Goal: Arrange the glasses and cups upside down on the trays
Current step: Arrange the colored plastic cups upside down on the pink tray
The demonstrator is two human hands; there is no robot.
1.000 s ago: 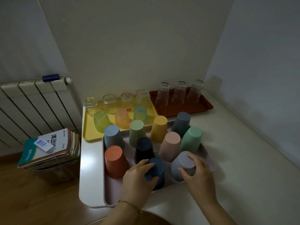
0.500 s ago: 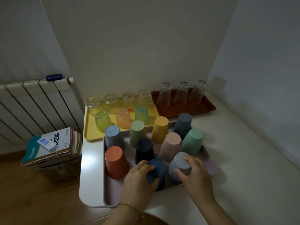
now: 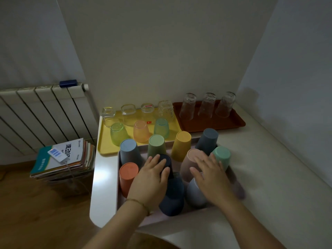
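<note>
Standing upside down on the pink tray (image 3: 158, 219) at the table's (image 3: 269, 194) near-left corner are ten plastic cups. The left hand (image 3: 152, 178) lies on the black cup (image 3: 166, 163), fingers straight, released, grasping nothing. The right hand (image 3: 210, 173) is spread over the grey cup (image 3: 195, 194) and pink cup (image 3: 190, 159), fingers straight, likewise released. Behind, a yellow tray (image 3: 104, 139) and a brown tray (image 3: 233, 123) carry inverted glasses. A stack of books (image 3: 64, 159) lies left of the table, below a radiator (image 3: 45, 112).
</note>
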